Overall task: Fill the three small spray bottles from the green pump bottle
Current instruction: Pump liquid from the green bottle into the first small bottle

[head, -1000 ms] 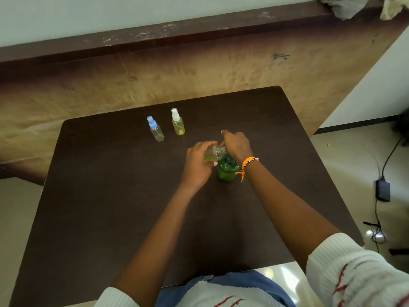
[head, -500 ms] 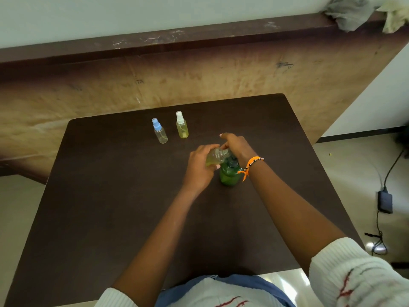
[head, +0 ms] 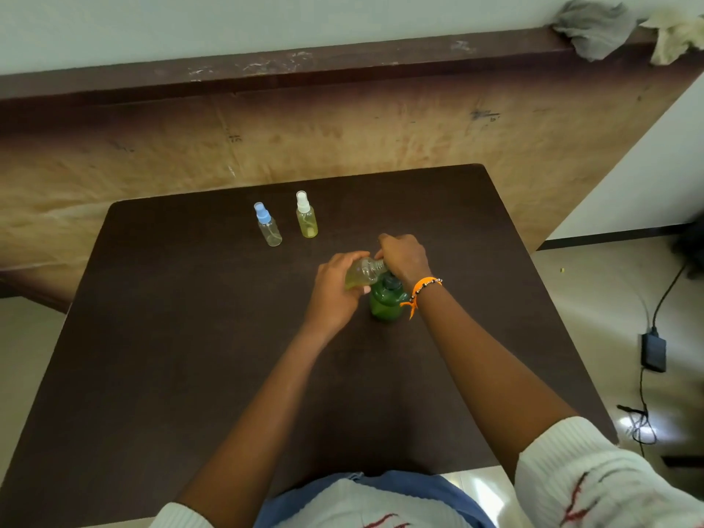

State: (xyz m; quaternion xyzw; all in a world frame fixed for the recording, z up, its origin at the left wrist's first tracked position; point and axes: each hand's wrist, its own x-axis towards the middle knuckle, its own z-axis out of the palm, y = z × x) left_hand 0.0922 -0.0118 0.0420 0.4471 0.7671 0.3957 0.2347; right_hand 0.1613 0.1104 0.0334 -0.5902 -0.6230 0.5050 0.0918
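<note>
- Green pump bottle stands mid-bench, its top under my right hand, fingers curled over the pump.
- Third spray bottle lies tilted in my left hand, fingers clamped round it, neck at the pump.
- I'd keep the neck under the spout and press slowly.
- Two capped bottles, blue-capped and white-capped, stand farther back on the bench.

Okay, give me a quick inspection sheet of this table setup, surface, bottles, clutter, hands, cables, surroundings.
Surface: dark brown table.
Job's things: green pump bottle upright; uncapped spray bottle tilted at its top, part-filled yellowish; blue-capped bottle looks clear; white-capped bottle yellowish.
Clutter: nothing seen.
Hands: left hand holds the tilted bottle; right hand over the pump, grip hidden.
Cables: black adapter and cord on floor.
Surroundings: rags on ledge.
</note>
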